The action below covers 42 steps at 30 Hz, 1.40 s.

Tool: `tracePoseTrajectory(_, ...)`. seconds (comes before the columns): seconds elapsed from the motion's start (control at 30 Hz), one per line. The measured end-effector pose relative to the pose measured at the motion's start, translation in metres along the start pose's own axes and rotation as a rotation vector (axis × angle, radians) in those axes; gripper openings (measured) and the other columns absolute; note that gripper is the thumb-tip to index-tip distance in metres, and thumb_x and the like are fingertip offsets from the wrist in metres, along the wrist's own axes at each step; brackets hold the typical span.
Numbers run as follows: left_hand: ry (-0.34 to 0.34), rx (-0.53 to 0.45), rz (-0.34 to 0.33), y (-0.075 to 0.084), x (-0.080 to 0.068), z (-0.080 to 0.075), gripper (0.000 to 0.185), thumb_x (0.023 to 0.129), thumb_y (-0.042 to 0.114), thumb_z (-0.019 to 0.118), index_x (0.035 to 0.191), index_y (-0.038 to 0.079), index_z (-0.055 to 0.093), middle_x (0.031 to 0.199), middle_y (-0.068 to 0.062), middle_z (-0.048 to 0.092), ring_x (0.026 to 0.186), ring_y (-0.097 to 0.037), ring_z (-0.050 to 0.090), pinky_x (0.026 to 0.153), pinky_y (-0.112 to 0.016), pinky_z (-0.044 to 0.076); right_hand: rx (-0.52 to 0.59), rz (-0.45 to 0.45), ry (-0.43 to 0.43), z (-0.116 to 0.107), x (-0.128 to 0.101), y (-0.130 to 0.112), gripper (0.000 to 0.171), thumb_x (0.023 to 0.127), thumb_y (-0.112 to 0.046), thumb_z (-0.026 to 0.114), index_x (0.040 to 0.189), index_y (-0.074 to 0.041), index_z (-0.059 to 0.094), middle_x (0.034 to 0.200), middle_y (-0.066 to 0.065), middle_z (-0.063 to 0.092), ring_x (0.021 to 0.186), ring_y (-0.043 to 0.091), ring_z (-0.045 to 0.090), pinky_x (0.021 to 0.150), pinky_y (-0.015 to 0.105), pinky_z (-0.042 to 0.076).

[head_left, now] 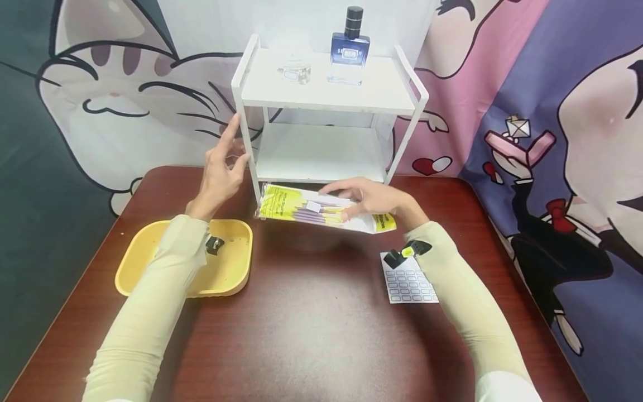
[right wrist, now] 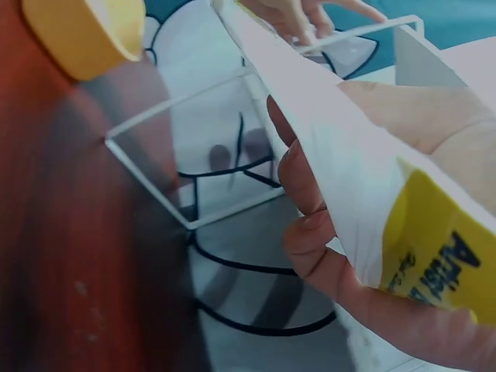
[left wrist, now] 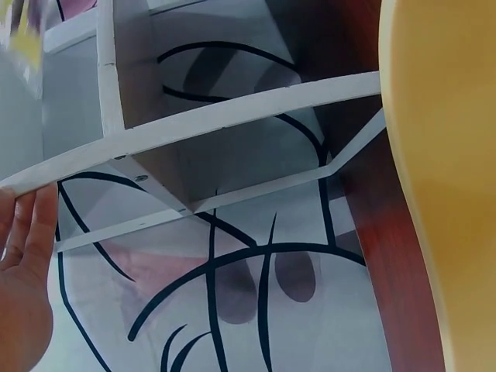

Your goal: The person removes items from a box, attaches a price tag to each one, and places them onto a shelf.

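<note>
My right hand point(head_left: 369, 198) grips a flat yellow and white packet of pens point(head_left: 313, 210) by its right end and holds it just in front of the lower level of a white two-tier shelf point(head_left: 326, 92). In the right wrist view my fingers point(right wrist: 310, 232) curl under the packet point(right wrist: 333, 170). My left hand point(head_left: 223, 167) is raised beside the shelf's left front post, fingers straight, holding nothing. The left wrist view shows this hand point(left wrist: 23, 271) right next to the shelf's white frame point(left wrist: 232, 112); whether it touches I cannot tell.
A blue perfume bottle point(head_left: 350, 47) and a small clear glass item point(head_left: 294, 71) stand on the top shelf. A yellow tray point(head_left: 231, 268) lies at the left of the brown table point(head_left: 311, 324), and a sheet of labels point(head_left: 409, 283) at the right. Cartoon cloths hang behind.
</note>
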<state>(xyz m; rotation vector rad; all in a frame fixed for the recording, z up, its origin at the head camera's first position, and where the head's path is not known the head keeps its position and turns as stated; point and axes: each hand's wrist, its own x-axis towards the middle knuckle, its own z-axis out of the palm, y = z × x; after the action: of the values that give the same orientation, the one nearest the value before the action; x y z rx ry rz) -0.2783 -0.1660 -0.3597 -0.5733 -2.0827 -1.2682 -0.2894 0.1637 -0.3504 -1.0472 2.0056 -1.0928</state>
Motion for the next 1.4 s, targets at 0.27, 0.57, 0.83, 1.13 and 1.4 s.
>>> tracePoseTrajectory(0.27,0.019,-0.012,0.020,-0.001,-0.002,0.003,0.070,0.081,-0.013,0.057,0.142,0.014,0.035,0.086,-0.020,0.062,0.074,-0.019,0.053,0.064,-0.013,0.046,-0.035,-0.022,0.104,-0.024,0.020,-0.014,0.060,0.078,-0.009,0.072,0.132,-0.019,0.049,0.114,0.008,0.061,0.091,0.023,0.060,0.065,0.027,0.051)
tracePoseTrajectory(0.57,0.009,-0.027,0.021,0.000,-0.001,0.007,0.071,0.082,-0.014,0.055,0.142,0.017,0.035,0.085,-0.019,0.063,0.075,-0.020,0.055,0.063,-0.011,0.047,-0.089,0.066,0.137,-0.034,0.026,-0.021,0.062,0.079,-0.003,0.068,0.136,-0.015,0.045,0.120,0.011,0.057,0.094,0.022,0.057,0.074,0.028,0.049)
tracePoseTrajectory(0.83,0.008,-0.013,-0.005,0.005,0.001,0.006,0.071,0.081,-0.014,0.055,0.143,0.015,0.034,0.086,-0.020,0.064,0.076,-0.019,0.055,0.066,-0.011,0.048,-0.166,0.082,0.159,-0.039,0.023,-0.036,0.056,0.083,-0.002,0.063,0.135,-0.008,0.045,0.137,0.008,0.047,0.102,0.024,0.054,0.084,0.035,0.046)
tracePoseTrajectory(1.13,0.013,-0.001,-0.026,0.007,-0.001,0.004,0.071,0.081,-0.014,0.054,0.143,0.015,0.034,0.084,-0.021,0.062,0.075,-0.021,0.054,0.064,-0.010,0.046,-0.336,0.169,0.169,-0.051,0.046,-0.023,0.055,0.084,-0.005,0.062,0.135,-0.013,0.046,0.141,0.006,0.044,0.112,0.027,0.056,0.100,0.042,0.040)
tracePoseTrajectory(1.4,0.013,-0.010,-0.027,0.005,0.000,0.001,0.071,0.082,-0.012,0.054,0.143,0.018,0.033,0.083,-0.018,0.062,0.075,-0.016,0.053,0.063,-0.011,0.046,-0.556,0.252,0.212,-0.051,0.055,-0.025,0.058,0.082,-0.005,0.062,0.137,-0.013,0.045,0.143,0.008,0.042,0.131,0.029,0.039,0.108,0.044,0.032)
